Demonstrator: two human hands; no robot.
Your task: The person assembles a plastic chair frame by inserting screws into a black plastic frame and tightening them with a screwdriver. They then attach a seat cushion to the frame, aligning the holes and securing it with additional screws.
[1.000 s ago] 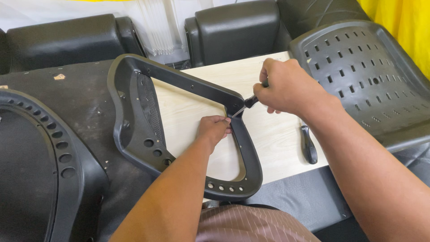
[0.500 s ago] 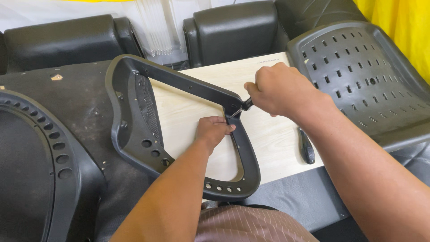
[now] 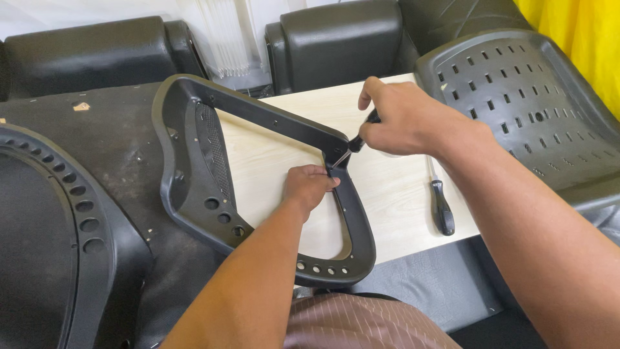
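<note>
- At the far left a large black plastic shell (image 3: 45,232) with a row of round holes runs off the left and bottom edges; it lies on a dusty dark surface (image 3: 110,142), with little open room between it and the next piece.
- Just right of it lies one black chair frame (image 3: 194,168), a rounded open loop that rests half on the dark surface and half on the pale wooden board (image 3: 394,194). Bare board shows through the loop.
- The left hand (image 3: 309,186) reaches inside the loop, its fingers curled and pressed against the inner edge of the frame's right bar, at the bend.
- The right hand (image 3: 407,119) is closed in a fist around the black handle of one screwdriver (image 3: 352,143). The metal tip meets the frame at that same bend, just above the left fingertips.
- A second screwdriver (image 3: 441,203) lies loose on the board, near its front edge, apart from both hands. Bare board surrounds it.
- At the right one grey perforated seat pan (image 3: 529,103) overhangs the board's right side.
- Behind, two black cushions (image 3: 336,42) line the back edge.
</note>
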